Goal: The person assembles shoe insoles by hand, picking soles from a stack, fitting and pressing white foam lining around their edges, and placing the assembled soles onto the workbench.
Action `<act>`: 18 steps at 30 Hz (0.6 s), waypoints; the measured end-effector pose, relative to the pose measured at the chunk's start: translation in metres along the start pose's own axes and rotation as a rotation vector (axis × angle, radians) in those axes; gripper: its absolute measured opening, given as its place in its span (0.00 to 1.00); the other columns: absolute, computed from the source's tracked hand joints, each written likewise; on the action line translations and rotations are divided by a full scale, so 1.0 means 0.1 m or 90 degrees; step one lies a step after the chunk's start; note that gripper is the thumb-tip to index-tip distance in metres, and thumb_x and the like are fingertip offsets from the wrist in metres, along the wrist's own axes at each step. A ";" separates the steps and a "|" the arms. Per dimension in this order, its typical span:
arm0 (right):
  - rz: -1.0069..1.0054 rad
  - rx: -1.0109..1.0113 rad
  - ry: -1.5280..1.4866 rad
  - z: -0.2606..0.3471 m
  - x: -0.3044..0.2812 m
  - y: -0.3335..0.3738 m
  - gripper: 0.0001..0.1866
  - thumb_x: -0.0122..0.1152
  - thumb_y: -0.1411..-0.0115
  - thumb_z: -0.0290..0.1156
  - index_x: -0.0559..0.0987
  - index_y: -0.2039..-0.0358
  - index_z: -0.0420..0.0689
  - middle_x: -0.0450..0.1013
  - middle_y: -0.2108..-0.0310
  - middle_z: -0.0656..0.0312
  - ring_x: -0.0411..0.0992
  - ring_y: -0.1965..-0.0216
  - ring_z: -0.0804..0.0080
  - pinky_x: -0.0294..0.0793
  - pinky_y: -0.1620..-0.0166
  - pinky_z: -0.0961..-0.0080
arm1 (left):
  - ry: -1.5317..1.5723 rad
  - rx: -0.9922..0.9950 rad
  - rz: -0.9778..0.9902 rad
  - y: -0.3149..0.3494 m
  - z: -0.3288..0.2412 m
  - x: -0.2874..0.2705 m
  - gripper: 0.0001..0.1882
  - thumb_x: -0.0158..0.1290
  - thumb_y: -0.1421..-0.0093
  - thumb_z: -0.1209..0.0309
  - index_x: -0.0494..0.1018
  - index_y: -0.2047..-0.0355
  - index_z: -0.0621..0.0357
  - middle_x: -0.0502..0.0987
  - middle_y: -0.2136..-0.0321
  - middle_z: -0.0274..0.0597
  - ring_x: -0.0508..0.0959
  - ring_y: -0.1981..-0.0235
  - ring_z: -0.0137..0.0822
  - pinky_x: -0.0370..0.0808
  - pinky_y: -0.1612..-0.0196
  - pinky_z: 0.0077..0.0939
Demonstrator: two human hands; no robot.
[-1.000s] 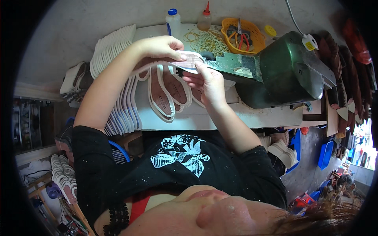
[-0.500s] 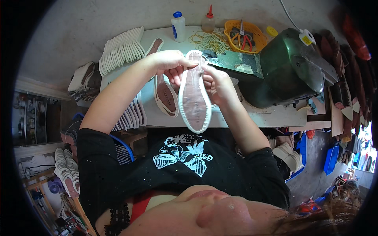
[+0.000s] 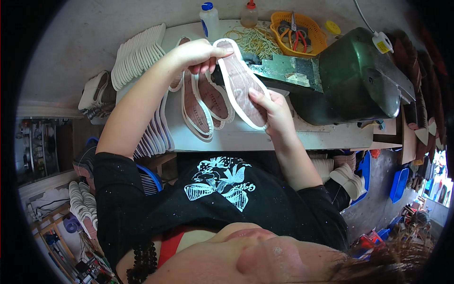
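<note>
A long shoe insole [image 3: 242, 87] with a brownish-pink face and a white rim is held above the bench, slanting from upper left to lower right. At its upper end my left hand [image 3: 198, 54] is closed, thumb on the face and fingers curled by the rim. My right hand [image 3: 278, 113] grips the lower right end, its thumb lying on the face and its other fingers partly hidden behind. Just left of it, similar white-rimmed insoles [image 3: 196, 113] lie on the bench, two of them overlapping. Part of another shows behind my left hand.
On the white bench [image 3: 265, 140] stand a blue-capped bottle [image 3: 209, 22], a red-tipped bottle [image 3: 249, 18], tangled rubber bands [image 3: 257, 43] and a yellow basket [image 3: 276, 23] holding pliers and scissors. A dark green machine [image 3: 354, 80] fills the right side. White soles [image 3: 137, 54] are stacked at left.
The held insole has risen and tilted, its lower end swinging right. My right hand has shifted from the upper part to the lower end. Two overlapping insoles now show on the bench beside it.
</note>
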State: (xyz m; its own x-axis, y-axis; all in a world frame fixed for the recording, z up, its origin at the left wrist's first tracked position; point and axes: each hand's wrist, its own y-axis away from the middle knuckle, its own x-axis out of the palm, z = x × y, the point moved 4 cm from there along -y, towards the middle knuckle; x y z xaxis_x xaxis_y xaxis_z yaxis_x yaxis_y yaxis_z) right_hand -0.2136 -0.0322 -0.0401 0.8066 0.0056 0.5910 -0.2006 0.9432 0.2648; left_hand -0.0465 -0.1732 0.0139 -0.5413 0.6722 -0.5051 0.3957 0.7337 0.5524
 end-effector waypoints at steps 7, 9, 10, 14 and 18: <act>0.039 -0.042 0.153 -0.22 0.40 -0.12 0.13 0.60 0.42 0.33 0.77 0.64 0.36 0.75 0.71 0.63 0.71 0.74 0.82 0.70 0.69 0.85 | 0.109 0.039 -0.209 0.25 0.34 -0.50 0.35 0.35 0.38 0.43 0.72 0.81 0.64 0.69 0.91 0.39 0.66 0.93 0.29 0.64 0.87 0.24; 0.062 -0.033 0.248 -0.41 0.62 0.14 0.13 0.59 0.42 0.35 0.76 0.64 0.36 0.74 0.71 0.65 0.69 0.71 0.83 0.68 0.66 0.85 | 0.114 0.055 -0.343 0.55 0.73 -0.61 0.33 0.36 0.38 0.45 0.72 0.80 0.64 0.70 0.90 0.40 0.68 0.91 0.32 0.66 0.85 0.28; 0.073 -0.043 0.201 -0.51 0.72 0.21 0.14 0.59 0.42 0.35 0.76 0.64 0.35 0.73 0.70 0.65 0.69 0.69 0.83 0.68 0.64 0.85 | 0.085 0.045 -0.425 0.76 0.91 -0.60 0.32 0.38 0.38 0.45 0.71 0.79 0.64 0.71 0.90 0.41 0.70 0.90 0.34 0.68 0.83 0.30; -0.023 -0.327 0.619 -0.75 0.53 -0.14 0.20 0.59 0.46 0.30 0.71 0.54 0.37 0.67 0.55 0.49 0.66 0.52 0.58 0.61 0.48 0.68 | -0.374 -0.008 -0.565 1.16 1.45 0.22 0.20 0.53 0.46 0.54 0.72 0.76 0.60 0.71 0.71 0.46 0.71 0.62 0.44 0.67 0.62 0.35; 0.050 -0.380 0.850 -0.78 0.70 0.04 0.25 0.61 0.49 0.30 0.69 0.50 0.42 0.58 0.42 0.50 0.54 0.40 0.57 0.51 0.42 0.61 | -0.469 -0.076 -0.650 1.28 1.71 0.69 0.13 0.57 0.51 0.61 0.74 0.75 0.58 0.68 0.66 0.45 0.65 0.56 0.43 0.62 0.58 0.38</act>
State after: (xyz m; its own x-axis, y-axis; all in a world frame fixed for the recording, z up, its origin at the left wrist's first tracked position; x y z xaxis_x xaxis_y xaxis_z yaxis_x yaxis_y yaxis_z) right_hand -0.1144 -0.0027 -0.0566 0.7762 0.0460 -0.6288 -0.2798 0.9188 -0.2783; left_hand 0.0940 -0.0162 -0.0637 -0.0046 -0.2692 -0.9631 -0.0473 0.9621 -0.2687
